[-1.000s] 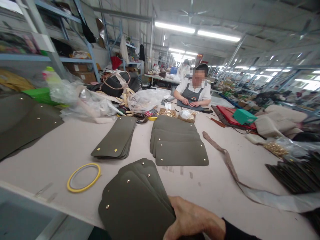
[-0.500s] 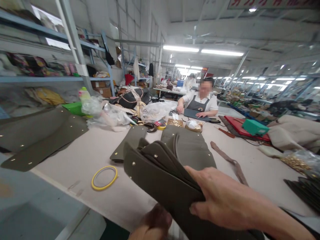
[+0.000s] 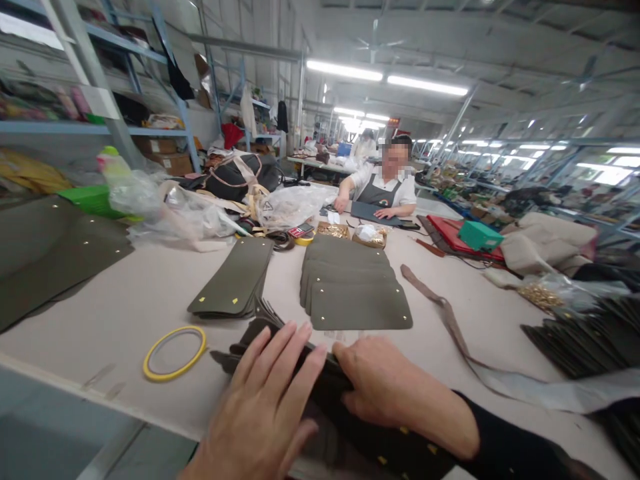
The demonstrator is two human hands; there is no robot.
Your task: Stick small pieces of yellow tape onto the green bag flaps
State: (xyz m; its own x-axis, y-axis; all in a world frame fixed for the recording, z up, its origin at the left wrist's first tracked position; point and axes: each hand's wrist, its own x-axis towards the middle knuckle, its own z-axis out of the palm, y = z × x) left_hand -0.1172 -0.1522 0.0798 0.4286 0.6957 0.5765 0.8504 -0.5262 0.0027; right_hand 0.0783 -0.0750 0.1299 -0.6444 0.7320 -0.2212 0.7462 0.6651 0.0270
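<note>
Fingers spread, my left hand (image 3: 267,400) lies against the near side of a bundle of dark olive panels (image 3: 340,407) at the table's front edge. My right hand (image 3: 380,380) grips the bundle's upper edge, thumb and fingers bent round it. Just beyond, a fanned stack of olive panels with small metal studs (image 3: 360,305) lies flat. Left of that is a narrower olive stack (image 3: 233,277) with yellow marks. A yellow tape roll (image 3: 175,353) rests to the left of my left hand.
Large olive pieces (image 3: 55,253) cover the table's left side. A brown strip (image 3: 450,320) runs along the right, near piled dark panels (image 3: 580,337). Plastic bags (image 3: 190,217) and boxes of brass parts (image 3: 334,231) lie farther back. Across the table sits a person (image 3: 385,193).
The held bundle has moved down and tilted, uncovering the flat studded stack. My left hand has risen from underneath onto the bundle with its fingers spread. The view has shifted right.
</note>
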